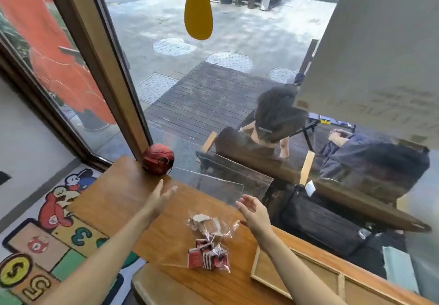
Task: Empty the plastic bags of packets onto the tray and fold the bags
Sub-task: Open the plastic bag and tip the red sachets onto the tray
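A wooden table (114,200) runs along a big window (237,78), through which two seated people show from behind on a dark deck. On the floor to the left lies a cartoon hopscotch mat (47,240). At the table's near right sits a shallow wooden tray (268,271), divided into compartments by thin slats; it lies partly under the right forearm. A clear acrylic stand (225,181) leans against the glass at the table's back edge, and a red ball of yarn (158,159) rests at the window frame corner.

Two clear plastic bags lie on the table between the forearms, left of the tray. The nearer bag (210,256) holds red and black packets (195,258); the farther bag (209,225) looks crumpled, its contents hard to read.

The left hand (159,196) hovers above the table with fingers extended and close together, holding nothing. The right hand (253,210) hovers beyond the bags, fingers loosely curled and apart, empty.
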